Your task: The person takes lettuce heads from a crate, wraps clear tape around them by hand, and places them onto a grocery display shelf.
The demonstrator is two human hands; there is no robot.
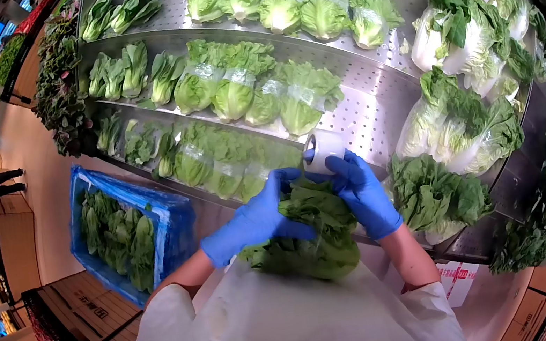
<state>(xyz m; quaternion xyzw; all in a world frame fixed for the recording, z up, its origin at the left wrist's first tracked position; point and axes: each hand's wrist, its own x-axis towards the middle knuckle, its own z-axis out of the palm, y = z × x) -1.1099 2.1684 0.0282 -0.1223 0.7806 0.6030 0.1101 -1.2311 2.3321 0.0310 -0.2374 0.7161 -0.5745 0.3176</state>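
Left hand [259, 216] cupping leafy lettuce [329, 236]; right hand [366, 195] gripping white tape roll [329, 142]; banded lettuces [234, 97] beyond left hand.

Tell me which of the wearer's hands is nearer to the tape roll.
Right. The right hand holds the tape roll in its fingers. The left hand is on the leafy lettuce, lower and to the left of the roll in the picture.

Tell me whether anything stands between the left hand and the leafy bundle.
Nothing visible does: the left hand lies directly on the leafy bundle. The right hand, holding a white roll, is at the bundle's upper end.
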